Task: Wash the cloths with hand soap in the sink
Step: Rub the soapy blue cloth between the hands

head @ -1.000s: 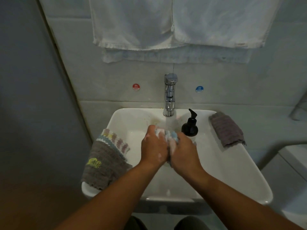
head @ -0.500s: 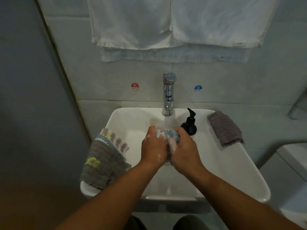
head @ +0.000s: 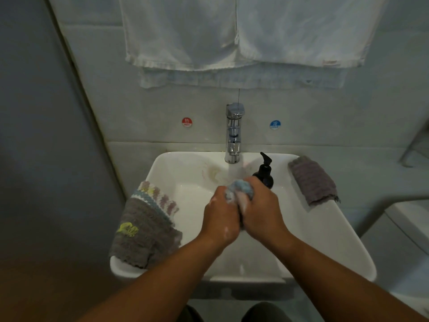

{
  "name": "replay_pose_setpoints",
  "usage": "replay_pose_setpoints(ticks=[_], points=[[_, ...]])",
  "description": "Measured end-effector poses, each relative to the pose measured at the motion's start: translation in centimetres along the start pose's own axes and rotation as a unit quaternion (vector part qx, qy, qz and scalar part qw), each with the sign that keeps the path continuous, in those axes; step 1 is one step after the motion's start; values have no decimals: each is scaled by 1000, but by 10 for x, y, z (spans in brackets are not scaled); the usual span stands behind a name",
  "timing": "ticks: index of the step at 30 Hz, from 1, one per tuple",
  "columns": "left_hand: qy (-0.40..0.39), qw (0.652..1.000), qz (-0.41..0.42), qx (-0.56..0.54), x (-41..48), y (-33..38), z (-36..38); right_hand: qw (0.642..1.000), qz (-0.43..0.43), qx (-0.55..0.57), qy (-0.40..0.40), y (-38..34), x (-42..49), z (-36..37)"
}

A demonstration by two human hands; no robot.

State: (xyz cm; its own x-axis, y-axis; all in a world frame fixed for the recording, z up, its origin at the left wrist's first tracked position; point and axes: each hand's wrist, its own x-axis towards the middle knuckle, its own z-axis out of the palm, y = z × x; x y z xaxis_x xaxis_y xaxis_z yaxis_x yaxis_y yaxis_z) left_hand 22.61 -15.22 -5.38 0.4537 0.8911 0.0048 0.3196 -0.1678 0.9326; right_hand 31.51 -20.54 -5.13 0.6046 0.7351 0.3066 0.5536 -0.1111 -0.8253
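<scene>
Two white towels (head: 243, 31) hang at the top of the frame on a pale tiled wall. Below them, at centre, is the white sink (head: 325, 228). A grey cloth with a crocheted border (head: 144, 231) drapes over its left rim and a smaller grey cloth (head: 312, 180) lies on its upper right rim, both probably parked within reach for their turn. At centre, the left hand (head: 220, 219) and right hand (head: 261, 210) each close their grip around one soapy blue-and-white cloth (head: 240, 188) bunched between them over the basin, so suds would drop inside. The black soap bottle (head: 264, 174) and the tap (head: 234, 133) stand just behind.
</scene>
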Motion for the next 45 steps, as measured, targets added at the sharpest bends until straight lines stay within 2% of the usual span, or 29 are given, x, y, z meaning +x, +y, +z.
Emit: replay_pose_setpoints(ticks=[2,5,8,10,12,14,15,17,19,21,23,25,27,29,31,33,34,36,39,42,45], points=[[-15,999,28,9,-5,5,4,999,31,-18,26,3,9,-6],[31,998,59,-6,2,12,-2,996,38,-74,-27,-2,4,-5],[77,996,38,13,13,11,-8,999,15,-3,-48,-11,-12,2],[41,998,31,37,10,8,-9,999,-13,37,-18,-14,-12,2],[-2,994,65,93,-1,7,-4,999,-17,36,31,-7,-2,0],[-5,990,93,105,-10,9,-1,998,41,4,47,2,9,0],[0,992,94,85,-11,10,-1,997,66,-15,26,6,10,1],[26,996,78,46,-5,12,-4,995,36,-80,-44,8,3,5],[58,994,64,70,6,8,-8,990,-24,-112,-80,5,-8,9],[43,991,63,114,8,3,-10,997,-35,-45,-54,-2,-13,7],[-10,988,75,137,0,3,-7,999,-32,8,11,-3,-4,2],[-35,990,82,108,-12,10,-4,999,16,-13,40,-1,9,-2],[-9,994,84,66,-12,15,-6,997,17,-71,2,2,9,-2],[41,992,91,71,-1,12,-9,988,-59,-132,-51,0,-3,2],[65,988,90,110,9,6,-12,989,-83,-99,-73,-4,-15,5],[28,988,86,122,8,1,-11,998,-55,1,-43,-11,-13,3],[3,989,85,120,5,1,-9,998,-54,16,-13,-11,-6,2],[-32,989,89,117,-1,2,-7,999,-26,-5,25,-5,6,0],[-16,991,107,82,-1,4,-10,996,41,-68,-29,4,7,2],[47,988,101,111,10,2,-15,995,-4,-49,-91,0,-10,9],[21,987,87,130,7,2,-13,998,-41,-19,-43,-9,-10,6]])
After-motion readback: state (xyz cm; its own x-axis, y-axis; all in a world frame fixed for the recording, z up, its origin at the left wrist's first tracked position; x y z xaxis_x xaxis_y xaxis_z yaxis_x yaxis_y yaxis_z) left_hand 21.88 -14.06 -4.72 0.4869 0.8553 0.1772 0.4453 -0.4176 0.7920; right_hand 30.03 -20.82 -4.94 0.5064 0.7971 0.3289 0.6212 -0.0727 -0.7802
